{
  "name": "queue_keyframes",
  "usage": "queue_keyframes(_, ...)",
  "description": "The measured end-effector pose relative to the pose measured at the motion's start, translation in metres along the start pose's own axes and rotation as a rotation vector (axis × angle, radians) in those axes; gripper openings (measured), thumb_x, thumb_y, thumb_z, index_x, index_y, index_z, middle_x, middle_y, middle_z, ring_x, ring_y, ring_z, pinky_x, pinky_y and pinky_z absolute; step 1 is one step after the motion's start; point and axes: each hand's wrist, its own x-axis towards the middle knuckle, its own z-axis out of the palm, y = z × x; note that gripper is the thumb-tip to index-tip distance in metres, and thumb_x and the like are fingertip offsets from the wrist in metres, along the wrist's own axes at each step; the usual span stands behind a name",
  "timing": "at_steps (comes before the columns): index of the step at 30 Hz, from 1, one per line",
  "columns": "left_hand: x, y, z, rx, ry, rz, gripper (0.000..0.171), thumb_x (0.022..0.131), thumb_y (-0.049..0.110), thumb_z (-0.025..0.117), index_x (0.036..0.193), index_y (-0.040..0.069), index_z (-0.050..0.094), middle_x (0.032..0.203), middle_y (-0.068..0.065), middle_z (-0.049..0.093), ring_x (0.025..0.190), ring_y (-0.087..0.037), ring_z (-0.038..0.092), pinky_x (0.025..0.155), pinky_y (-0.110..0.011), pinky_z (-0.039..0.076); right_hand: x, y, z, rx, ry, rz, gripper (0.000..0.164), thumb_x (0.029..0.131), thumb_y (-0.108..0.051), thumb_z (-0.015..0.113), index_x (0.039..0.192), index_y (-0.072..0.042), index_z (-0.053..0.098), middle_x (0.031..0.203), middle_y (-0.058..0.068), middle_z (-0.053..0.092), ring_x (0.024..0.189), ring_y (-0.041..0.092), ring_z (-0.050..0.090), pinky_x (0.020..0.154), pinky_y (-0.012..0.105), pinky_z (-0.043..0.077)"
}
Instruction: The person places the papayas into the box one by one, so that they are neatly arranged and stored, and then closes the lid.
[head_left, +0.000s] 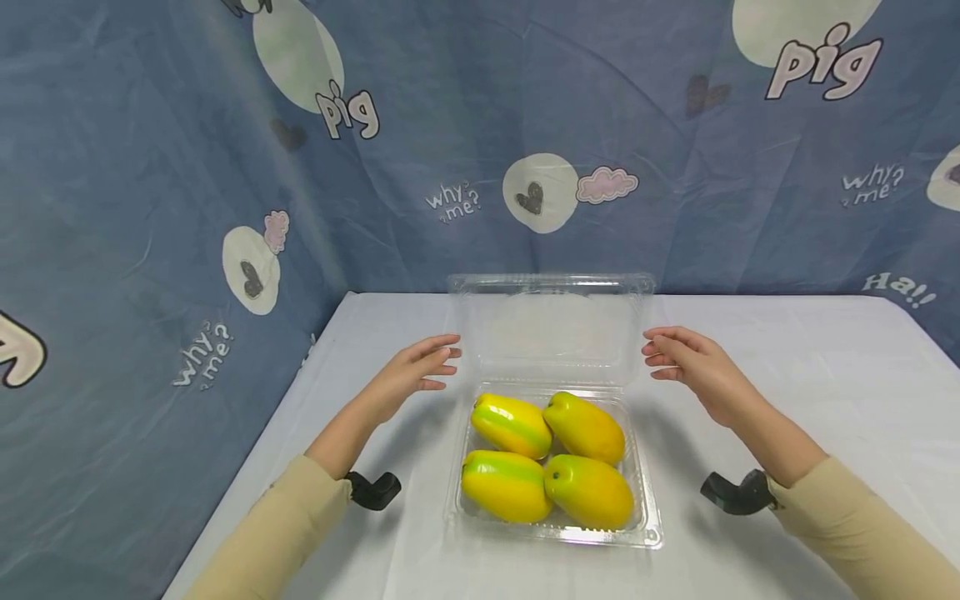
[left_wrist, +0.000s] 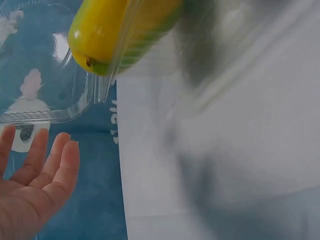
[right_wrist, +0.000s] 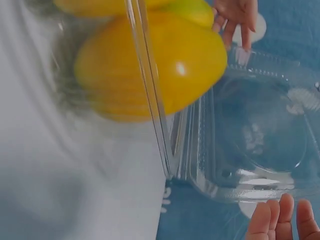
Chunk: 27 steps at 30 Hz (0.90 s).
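Observation:
A clear plastic clamshell box (head_left: 555,540) lies in front of me with its lid (head_left: 551,333) raised at the back. Several yellow-green fruits shaped like mangoes (head_left: 510,487) fill its base in two rows. My left hand (head_left: 408,375) is at the lid's left side, fingers extended and spread, fingertips right at the rim in the left wrist view. On the opposite side, my right hand (head_left: 697,367) has its relaxed fingers pointing toward the lid's right edge. Neither hand grips anything. In the right wrist view, my right fingertips (right_wrist: 285,212) show just below the lid's rim.
A white cloth covers the table (head_left: 787,350). Behind it and along the left hangs a blue printed curtain (head_left: 420,108), close to the table's back edge. Black wrist mounts (head_left: 375,490) stick out inward from both sleeves, on either side of the box.

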Motion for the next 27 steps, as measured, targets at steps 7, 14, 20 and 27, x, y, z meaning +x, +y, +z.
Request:
queue_keyframes(7, -0.019, -0.007, 0.003, -0.004, -0.01, 0.046, 0.05, 0.096, 0.039, 0.041, 0.138, 0.013, 0.039, 0.137, -0.014, 0.044, 0.119, -0.031, 0.048, 0.097, -0.042, 0.041, -0.024, 0.004, 0.003, 0.041, -0.073, -0.065, 0.031, 0.097, -0.031, 0.042, 0.112, -0.006, 0.052, 0.098, -0.008, 0.06, 0.089, 0.006, 0.059, 0.079, 0.019, 0.049)
queue_keyframes(14, -0.04, -0.012, 0.009, 0.003, -0.025, 0.058, 0.055, 0.095, 0.046, 0.04, 0.135, 0.008, 0.043, 0.137, -0.013, 0.045, 0.12, -0.029, 0.049, 0.098, -0.04, 0.041, -0.044, 0.011, 0.007, 0.004, -0.125, -0.057, 0.029, 0.099, -0.027, 0.04, 0.11, -0.004, 0.052, 0.101, -0.008, 0.06, 0.094, 0.009, 0.059, 0.08, 0.021, 0.05)
queue_keyframes(20, -0.053, -0.021, 0.017, 0.007, -0.01, 0.056, 0.053, 0.096, 0.039, 0.041, 0.137, 0.006, 0.04, 0.141, -0.015, 0.039, 0.119, -0.031, 0.048, 0.096, -0.039, 0.043, -0.059, 0.018, 0.01, -0.044, -0.114, -0.001, 0.038, 0.098, -0.027, 0.041, 0.118, 0.005, 0.046, 0.107, -0.003, 0.058, 0.095, 0.01, 0.058, 0.08, 0.023, 0.05)
queue_keyframes(27, -0.066, -0.031, 0.024, 0.027, 0.001, 0.058, 0.047, 0.097, 0.034, 0.042, 0.135, 0.007, 0.044, 0.141, -0.013, 0.04, 0.121, -0.032, 0.045, 0.094, -0.038, 0.044, -0.075, 0.028, 0.016, -0.056, -0.126, 0.029, 0.038, 0.097, -0.025, 0.043, 0.119, 0.006, 0.048, 0.111, 0.002, 0.057, 0.096, 0.012, 0.058, 0.081, 0.024, 0.05)
